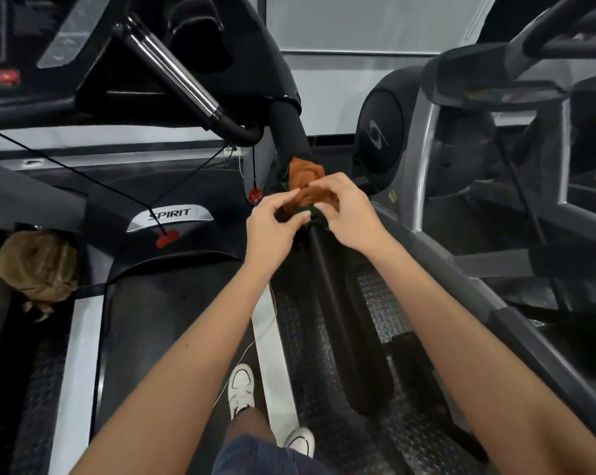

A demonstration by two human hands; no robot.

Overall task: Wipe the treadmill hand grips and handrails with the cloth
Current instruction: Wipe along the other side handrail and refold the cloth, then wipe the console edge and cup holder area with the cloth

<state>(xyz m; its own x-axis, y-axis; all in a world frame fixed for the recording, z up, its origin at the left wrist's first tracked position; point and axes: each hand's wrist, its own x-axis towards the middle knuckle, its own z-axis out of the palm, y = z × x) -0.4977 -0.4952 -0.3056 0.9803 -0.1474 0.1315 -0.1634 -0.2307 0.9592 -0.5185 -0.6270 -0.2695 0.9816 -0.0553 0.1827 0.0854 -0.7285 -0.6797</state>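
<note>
An orange cloth [305, 173] with a dark green edge is bunched around the treadmill's black right handrail [327, 269], about halfway along it. My left hand [272, 228] pinches the cloth from the left side of the rail. My right hand [348, 210] grips the cloth from the right and on top. The rail runs from the console down toward me, its padded end [372, 378] near my knee. A chrome pulse grip [180, 73] slants below the console at upper left.
The treadmill belt [159, 337] and motor cover marked SPIRIT [169, 214] lie to the left. A red safety clip [255, 194] hangs on a cord near the rail. Another grey machine [426, 166] stands close on the right. My white shoes [241, 389] stand on the side rail.
</note>
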